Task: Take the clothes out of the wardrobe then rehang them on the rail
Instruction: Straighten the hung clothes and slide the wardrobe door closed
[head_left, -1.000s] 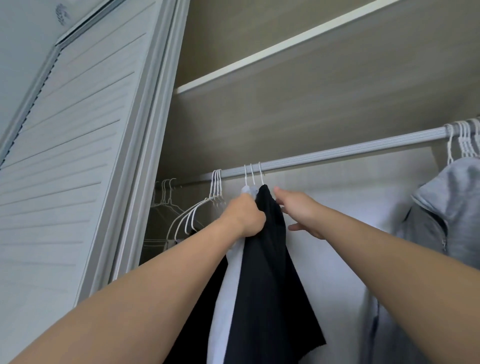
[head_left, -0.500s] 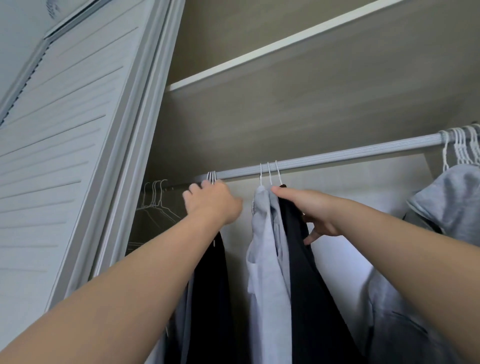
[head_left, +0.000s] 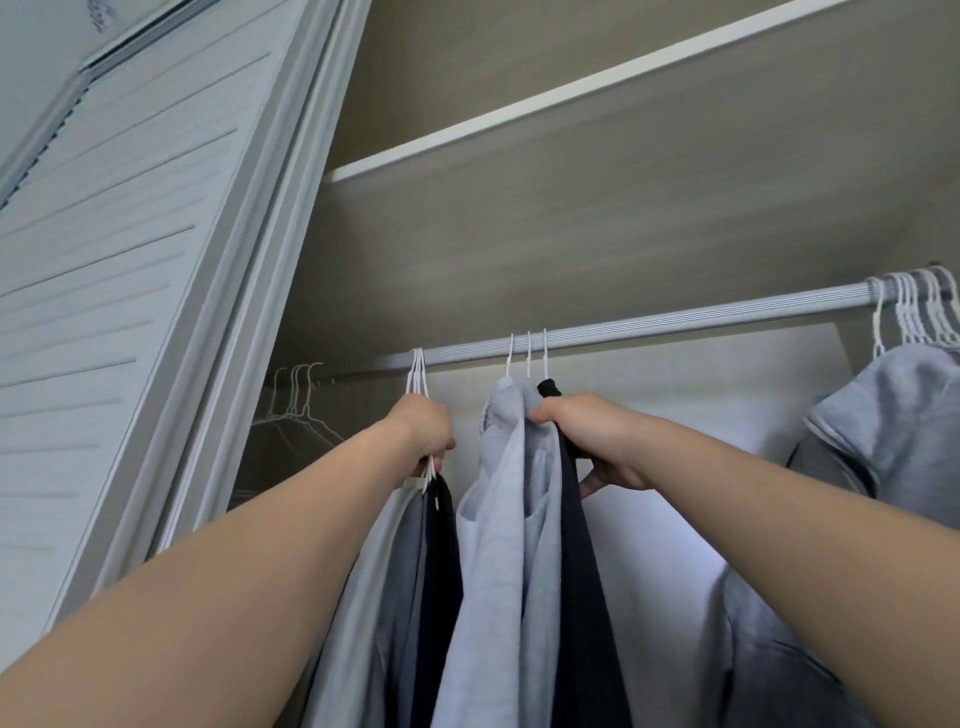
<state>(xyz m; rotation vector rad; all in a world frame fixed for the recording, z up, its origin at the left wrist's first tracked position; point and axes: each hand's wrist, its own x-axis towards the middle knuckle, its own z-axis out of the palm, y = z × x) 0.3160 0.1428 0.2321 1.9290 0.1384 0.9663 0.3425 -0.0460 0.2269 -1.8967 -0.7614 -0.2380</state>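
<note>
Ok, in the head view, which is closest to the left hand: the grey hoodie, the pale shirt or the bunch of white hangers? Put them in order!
1. Bunch of white hangers: the left hand grips it.
2. Pale shirt: just to the right, gripped at the top by the right hand.
3. Grey hoodie: far right end of the rail.

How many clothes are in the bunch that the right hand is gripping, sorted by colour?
Light grey garments: 2
Black garment: 1
Total: 3, matching the 3 white hooks on the rail above the right hand.
</note>
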